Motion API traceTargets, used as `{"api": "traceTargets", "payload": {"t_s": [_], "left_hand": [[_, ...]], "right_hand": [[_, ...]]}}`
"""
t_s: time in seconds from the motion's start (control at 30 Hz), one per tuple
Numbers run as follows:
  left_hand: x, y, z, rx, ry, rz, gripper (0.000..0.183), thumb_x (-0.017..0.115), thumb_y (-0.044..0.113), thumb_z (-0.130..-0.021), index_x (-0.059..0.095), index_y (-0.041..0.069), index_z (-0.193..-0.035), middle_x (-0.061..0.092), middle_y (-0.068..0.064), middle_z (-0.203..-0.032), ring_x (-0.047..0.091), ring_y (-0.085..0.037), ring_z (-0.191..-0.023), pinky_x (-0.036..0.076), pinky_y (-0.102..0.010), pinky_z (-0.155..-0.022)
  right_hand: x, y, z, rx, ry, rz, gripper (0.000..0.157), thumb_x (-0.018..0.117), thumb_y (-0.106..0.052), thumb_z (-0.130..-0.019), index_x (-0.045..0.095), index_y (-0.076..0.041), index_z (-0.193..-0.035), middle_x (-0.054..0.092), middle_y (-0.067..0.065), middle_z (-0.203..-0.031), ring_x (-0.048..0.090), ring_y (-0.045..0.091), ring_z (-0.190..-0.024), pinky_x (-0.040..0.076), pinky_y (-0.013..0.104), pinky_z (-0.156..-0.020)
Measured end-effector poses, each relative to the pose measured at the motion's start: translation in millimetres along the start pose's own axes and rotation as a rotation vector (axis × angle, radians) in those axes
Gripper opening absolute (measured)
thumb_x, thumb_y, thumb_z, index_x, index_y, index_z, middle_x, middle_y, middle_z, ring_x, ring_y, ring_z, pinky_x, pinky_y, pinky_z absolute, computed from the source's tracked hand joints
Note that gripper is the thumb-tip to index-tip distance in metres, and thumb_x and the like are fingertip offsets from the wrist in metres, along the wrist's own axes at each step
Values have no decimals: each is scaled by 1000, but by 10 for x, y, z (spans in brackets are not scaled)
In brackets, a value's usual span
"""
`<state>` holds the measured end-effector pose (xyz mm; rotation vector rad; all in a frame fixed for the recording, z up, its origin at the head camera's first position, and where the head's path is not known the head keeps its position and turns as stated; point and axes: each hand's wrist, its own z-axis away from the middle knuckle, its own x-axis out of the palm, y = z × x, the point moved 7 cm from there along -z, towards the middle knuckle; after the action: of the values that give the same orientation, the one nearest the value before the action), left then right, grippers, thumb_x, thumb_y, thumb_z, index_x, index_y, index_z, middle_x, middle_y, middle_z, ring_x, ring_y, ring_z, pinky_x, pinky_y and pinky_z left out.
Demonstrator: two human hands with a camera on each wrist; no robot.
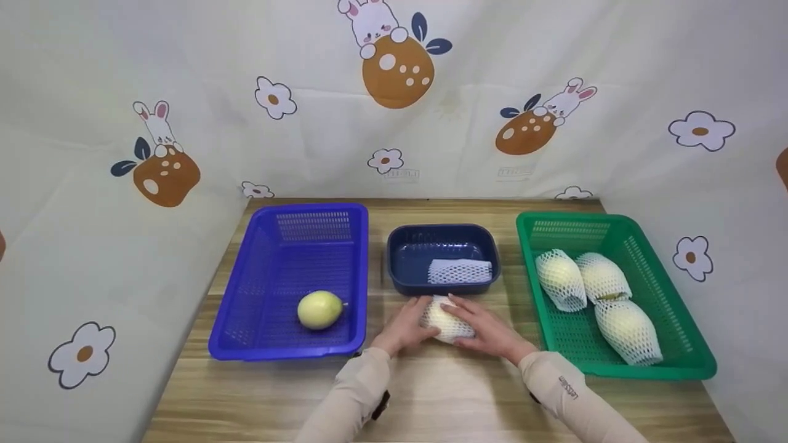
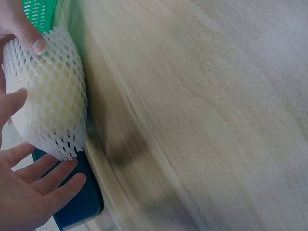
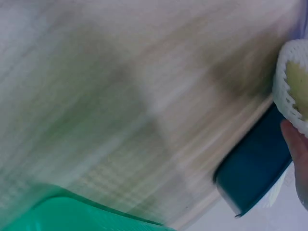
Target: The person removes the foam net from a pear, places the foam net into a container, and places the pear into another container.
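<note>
A pale yellow pear in a white foam net [image 1: 444,321] lies between both hands, in front of the small navy basket [image 1: 397,285]. My right hand [image 1: 490,332] grips its right end; in the left wrist view that thumb [image 2: 39,46] presses on the mesh. At the other end my left hand [image 1: 404,328] has its fingers spread and fairly straight, fingertips right at the net's edge. The right wrist view shows yellow skin through the net's open end [image 3: 298,89]. An unused foam net [image 1: 460,272] lies flat inside the navy basket.
On the left stands a blue basket [image 1: 289,353] holding one bare pear [image 1: 320,310] with a short stem. To the right, a green basket [image 1: 683,307] contains three netted pears [image 1: 627,331]. A patterned cloth [image 1: 320,141] hangs behind the wooden table [image 1: 455,400].
</note>
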<state>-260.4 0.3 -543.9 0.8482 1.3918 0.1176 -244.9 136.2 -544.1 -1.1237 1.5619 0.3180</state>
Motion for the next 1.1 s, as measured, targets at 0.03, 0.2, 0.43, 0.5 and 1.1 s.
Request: {"api": "traceTargets", "payload": {"t_s": [0.03,0.2,0.43,0.5,1.1], "left_hand": [[2,3,2,0,0,6,56,69,29,-73,45,8,-120,51,-12,-112,52,-27,-98,42,-37,-82],[4,13,1,-6,4,31,58,70,29,-73,44,10,-121,49,-11,-111,52,-26,-96,43,-37,-79],[-9,46,-21,7,24,49,63,70,33,-73,42,10,-125,47,-9,-110,52,-25,-95,44,-37,-78],[-10,59,-24,11,22,61,63,69,33,-74,42,10,-126,47,-9,-111,51,-25,-97,43,-37,-80],[43,93,-4,63,18,30,57,67,31,-76,45,8,-124,48,-10,-114,50,-24,-101,40,-34,-85]], "right_hand": [[-1,-10,4,-16,17,10,66,72,-27,-72,45,-10,-130,37,17,-133,38,31,-117,36,45,-89],[-7,-39,19,-76,73,54,62,72,-23,-72,48,-9,-127,39,17,-131,40,30,-116,39,44,-86],[-80,-39,56,-94,171,92,45,73,-18,-70,57,-6,-111,49,14,-119,49,28,-106,43,39,-82],[-113,-43,61,-106,210,99,38,73,-13,-69,59,-6,-104,52,11,-114,51,26,-102,44,37,-80],[39,70,87,87,-20,1,76,69,-31,-74,32,-11,-137,24,16,-140,30,31,-122,36,46,-89]]}}
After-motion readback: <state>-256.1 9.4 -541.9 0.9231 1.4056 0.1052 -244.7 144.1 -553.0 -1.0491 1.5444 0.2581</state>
